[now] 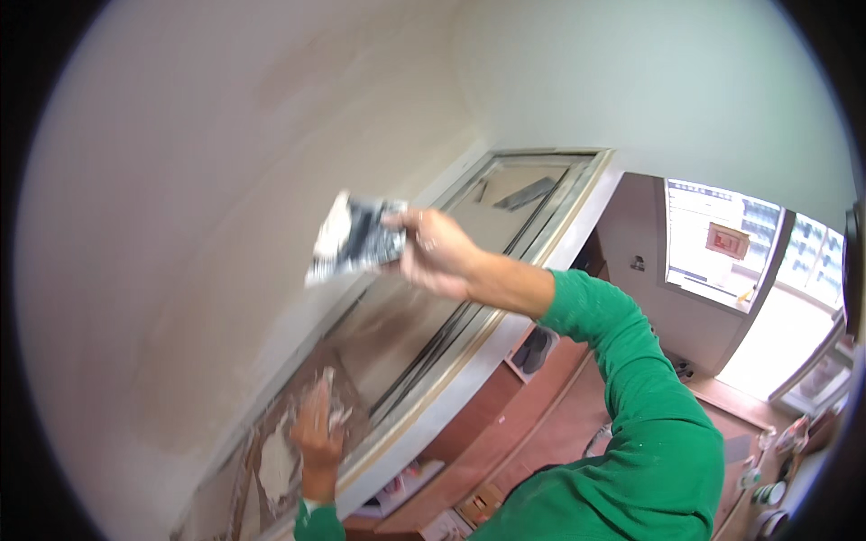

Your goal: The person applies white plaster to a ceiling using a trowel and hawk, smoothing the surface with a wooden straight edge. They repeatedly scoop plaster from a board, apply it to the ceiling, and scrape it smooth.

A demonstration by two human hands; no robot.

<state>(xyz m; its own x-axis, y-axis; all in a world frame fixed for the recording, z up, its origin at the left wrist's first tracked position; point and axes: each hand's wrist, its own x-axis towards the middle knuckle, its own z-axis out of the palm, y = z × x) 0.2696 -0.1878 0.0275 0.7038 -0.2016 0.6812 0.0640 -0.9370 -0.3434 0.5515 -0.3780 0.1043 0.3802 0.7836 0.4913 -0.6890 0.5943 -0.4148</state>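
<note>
Centrally, the right hand (433, 252) grips a crumpled grey-and-white packet (354, 238) against the wall (180, 225); lower left, the left hand (317, 433) lies open on a plaster-smeared board (271, 469).

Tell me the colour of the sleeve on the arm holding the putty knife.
Green sleeve, seen in the head view.

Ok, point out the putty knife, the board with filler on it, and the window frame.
putty knife (354, 238), head view, middle of the smeared blade held by the right hand.
filler board (275, 460), head view, white patch beside the left hand.
window frame (505, 320), head view, pale lower rail.
</note>
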